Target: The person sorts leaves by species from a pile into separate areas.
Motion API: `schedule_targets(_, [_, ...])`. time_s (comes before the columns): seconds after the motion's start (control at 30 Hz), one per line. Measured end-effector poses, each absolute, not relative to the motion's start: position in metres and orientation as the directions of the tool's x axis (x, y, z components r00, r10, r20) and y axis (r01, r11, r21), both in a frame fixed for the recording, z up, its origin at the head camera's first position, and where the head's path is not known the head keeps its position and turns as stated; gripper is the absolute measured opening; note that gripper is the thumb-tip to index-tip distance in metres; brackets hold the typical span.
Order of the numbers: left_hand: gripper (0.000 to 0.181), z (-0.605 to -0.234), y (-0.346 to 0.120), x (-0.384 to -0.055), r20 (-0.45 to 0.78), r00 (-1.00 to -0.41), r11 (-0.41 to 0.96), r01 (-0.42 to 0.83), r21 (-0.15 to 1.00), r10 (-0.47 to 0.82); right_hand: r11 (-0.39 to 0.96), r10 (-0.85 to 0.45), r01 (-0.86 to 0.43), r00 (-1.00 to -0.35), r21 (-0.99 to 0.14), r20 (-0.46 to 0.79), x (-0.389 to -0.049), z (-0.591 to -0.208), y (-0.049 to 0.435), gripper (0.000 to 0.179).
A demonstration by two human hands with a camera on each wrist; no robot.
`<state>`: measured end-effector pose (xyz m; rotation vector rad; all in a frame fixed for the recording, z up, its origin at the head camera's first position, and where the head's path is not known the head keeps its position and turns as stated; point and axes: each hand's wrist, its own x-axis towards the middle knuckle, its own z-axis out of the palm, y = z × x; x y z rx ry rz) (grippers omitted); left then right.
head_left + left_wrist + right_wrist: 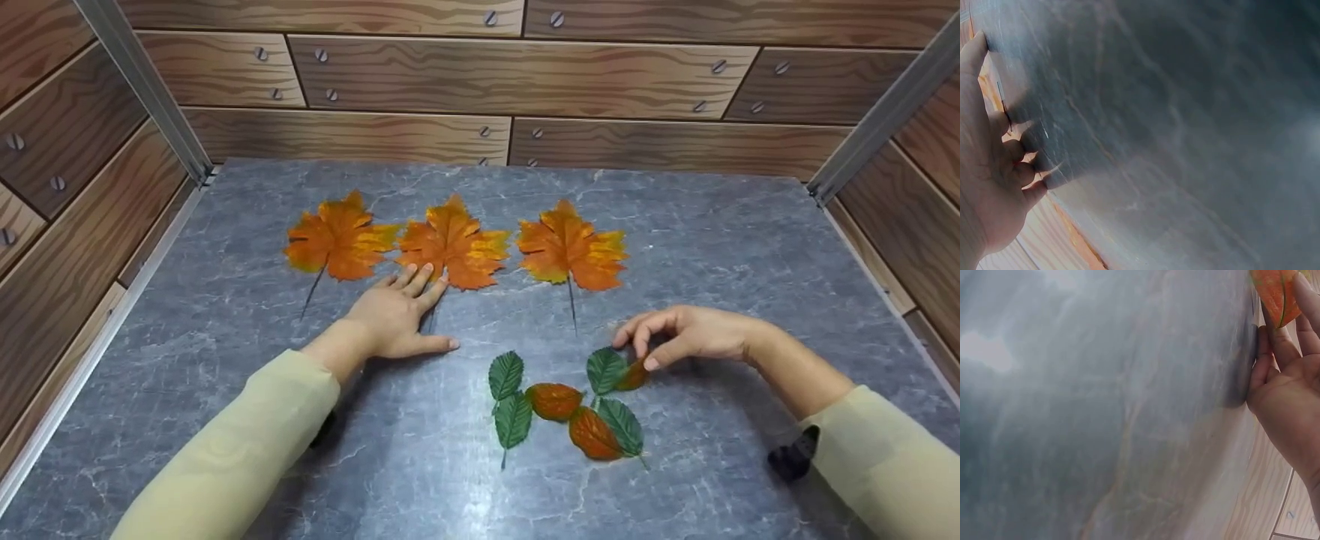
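Observation:
My left hand [397,315] lies spread on the table, its fingertips at the lower edge of the middle orange maple leaf [454,244]. One more maple leaf [341,238] is to its left and another [570,247] to its right, all with dark stems toward me. My right hand [690,334] pinches a small orange leaf [635,375] between thumb and fingers. In the right wrist view this orange leaf [1278,295] shows a green midrib. It overlaps a green leaf [606,370] in the head view.
Two small orange leaves, one [555,401] nearer the middle and one [595,435] lower, lie among green leaves [513,420] on the grey marbled table [300,465]. Wood-patterned panels [525,79] with metal corner posts [154,90] stand around the table's back and sides.

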<state>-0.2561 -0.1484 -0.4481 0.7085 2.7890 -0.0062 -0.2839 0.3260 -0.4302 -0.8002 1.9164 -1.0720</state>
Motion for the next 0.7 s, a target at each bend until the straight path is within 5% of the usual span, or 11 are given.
schedule_targets(0.27, [0.108,-0.446,-0.148,-0.254,-0.243,-0.842,0.875,0.48,0.071,0.481,0.386,-0.797,-0.076,-0.529,-0.919,-0.291,-0.285,-0.432,0.329,0.01])
schedule_targets(0.7, [0.108,-0.447,-0.148,-0.256,-0.269,-0.846,0.885,0.461,0.063,0.46,0.305,-0.543,0.01,-0.819,-0.952,-0.183,-0.268,-0.439,0.321,0.01])
